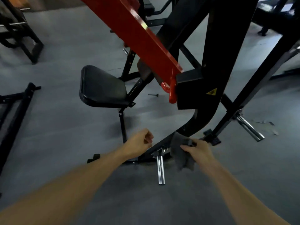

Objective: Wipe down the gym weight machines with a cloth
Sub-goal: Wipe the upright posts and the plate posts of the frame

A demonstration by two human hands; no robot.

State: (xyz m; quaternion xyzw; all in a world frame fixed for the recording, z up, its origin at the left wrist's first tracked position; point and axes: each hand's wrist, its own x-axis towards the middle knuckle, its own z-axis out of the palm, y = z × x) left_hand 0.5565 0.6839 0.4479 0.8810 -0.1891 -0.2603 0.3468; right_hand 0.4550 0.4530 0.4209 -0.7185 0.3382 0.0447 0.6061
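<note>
Down low, my right hand (197,147) is bunched around the grey cloth (180,148), pressing its upper part against the curved black frame (194,125) of the weight machine near the floor, while the loose end hangs below my fingers. My left hand (139,141) floats just beside the frame, fingers loosely curled and holding nothing. The risk, as I judge it: the dangling cloth sits right by the chrome peg (160,168) sticking out beneath, so a careless stroke could snag it there or drag my knuckles into the bolts. The red lever arm (138,34) overhead also looks easy to bump if I rise quickly. The black seat (102,86) sits well apart.
</note>
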